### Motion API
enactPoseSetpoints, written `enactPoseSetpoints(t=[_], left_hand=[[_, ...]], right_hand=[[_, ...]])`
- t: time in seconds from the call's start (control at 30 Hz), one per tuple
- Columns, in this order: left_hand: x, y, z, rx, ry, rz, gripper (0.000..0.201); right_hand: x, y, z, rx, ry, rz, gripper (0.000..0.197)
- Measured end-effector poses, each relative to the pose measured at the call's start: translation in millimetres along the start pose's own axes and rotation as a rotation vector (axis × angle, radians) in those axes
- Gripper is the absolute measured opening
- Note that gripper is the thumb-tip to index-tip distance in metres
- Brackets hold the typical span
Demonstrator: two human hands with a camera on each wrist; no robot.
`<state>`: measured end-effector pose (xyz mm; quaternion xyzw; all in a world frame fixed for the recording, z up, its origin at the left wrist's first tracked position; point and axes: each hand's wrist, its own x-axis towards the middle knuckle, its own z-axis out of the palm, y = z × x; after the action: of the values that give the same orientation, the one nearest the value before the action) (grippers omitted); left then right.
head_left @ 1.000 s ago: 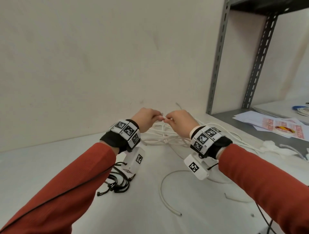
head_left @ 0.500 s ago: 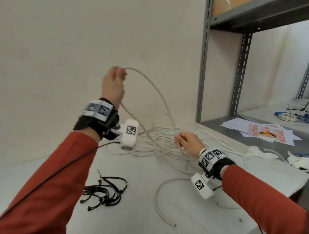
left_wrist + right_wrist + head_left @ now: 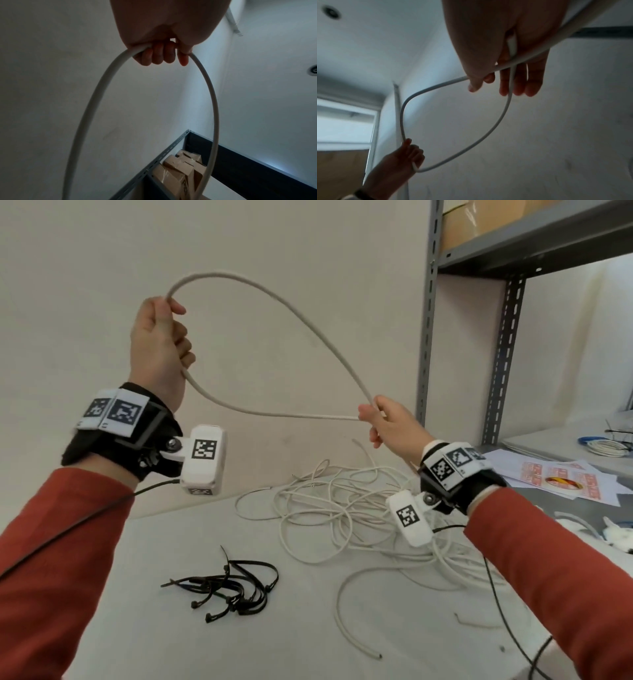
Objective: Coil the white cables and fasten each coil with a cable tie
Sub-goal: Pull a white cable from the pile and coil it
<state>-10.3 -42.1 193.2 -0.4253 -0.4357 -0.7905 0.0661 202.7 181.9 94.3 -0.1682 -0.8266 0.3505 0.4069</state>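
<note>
Left hand (image 3: 156,350) is fisted round one white cable (image 3: 274,302), raised high by the wall; right hand (image 3: 390,428) pinches where the single loop crosses, so its long axis runs left-high to right-low, clear above the table (image 3: 171,645). Below: one bunch of black cable ties (image 3: 233,587), one loose cable tangle (image 3: 342,508), then the shelf upright (image 3: 426,337) close right.

Head view bright — wrist views dim, blurred

white cable (image 3: 274,299), black cable ties (image 3: 233,587), red sleeves (image 3: 51,559)
</note>
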Motion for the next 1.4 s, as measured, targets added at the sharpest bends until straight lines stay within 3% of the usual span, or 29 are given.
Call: enactPoseSetpoints(t=[0.13, 0.2, 0.37, 0.5, 0.6, 0.7, 0.87, 0.97, 1.07, 1.17, 1.23, 1.33, 1.4], left_hand=[[5.5, 15.7, -43.7, 0.126, 0.026, 0.049, 0.027], [6.9, 25.6, -65.5, 0.203, 0.054, 0.053, 0.027], [9.7, 57.1, -115.8, 0.463, 0.089, 0.166, 0.028], [11.0, 78.3, -151.6, 0.636, 0.116, 0.251, 0.028], [10.8, 87.9, -181.4, 0.751, 0.155, 0.274, 0.027], [11.0, 94.4, -214.4, 0.853, 0.239, 0.273, 0.027], [6.8, 107.6, -267.1, 1.048, 0.315, 0.242, 0.03], [-4.9, 111.4, -283.8, 1.185, 0.24, 0.238, 0.026], [-20.9, 101.7, -295.2, 1.336, 0.118, 0.263, 0.026], [-40.2, 87.2, -297.2, 1.511, -0.063, 0.278, 0.032], [-53.8, 80.2, -295.8, 1.608, -0.165, 0.3, 0.027], [-70.8, 69.0, -299.0, 1.718, -0.329, 0.415, 0.011], [-76.0, 58.7, -306.0, 1.739, -0.438, 0.444, 0.033]], right_hand=[[0.0, -25.4, -4.9, -0.377, -0.133, -0.201, 0.031], [0.2, -36.0, -0.1, -0.381, -0.148, -0.217, 0.03], [5.6, -58.3, 26.5, -0.007, -0.11, -0.177, 0.023], [4.2, -75.3, 50.4, 0.249, -0.148, -0.014, 0.026], [-1.4, -85.7, 65.1, 0.467, -0.275, 0.098, 0.035], [-8.1, -89.6, 75.4, 0.78, -0.506, 0.249, 0.03], [-19.3, -95.0, 89.6, 0.996, -0.704, 0.259, 0.03], [-18.9, -95.7, 96.8, 1.327, -0.944, 0.196, 0.028], [-14.1, -101.8, 105.3, 1.604, -0.993, 0.072, 0.034], [-7.3, -114.2, 112.2, 1.728, -1.042, -0.028, 0.039], [-3.8, -123.7, 115.4, 1.755, -1.013, -0.041, 0.039], [-4.1, -140.0, 119.9, 1.725, -0.644, -0.023, 0.031], [-3.5, -150.5, 123.4, 1.744, -0.436, -0.029, 0.024]])
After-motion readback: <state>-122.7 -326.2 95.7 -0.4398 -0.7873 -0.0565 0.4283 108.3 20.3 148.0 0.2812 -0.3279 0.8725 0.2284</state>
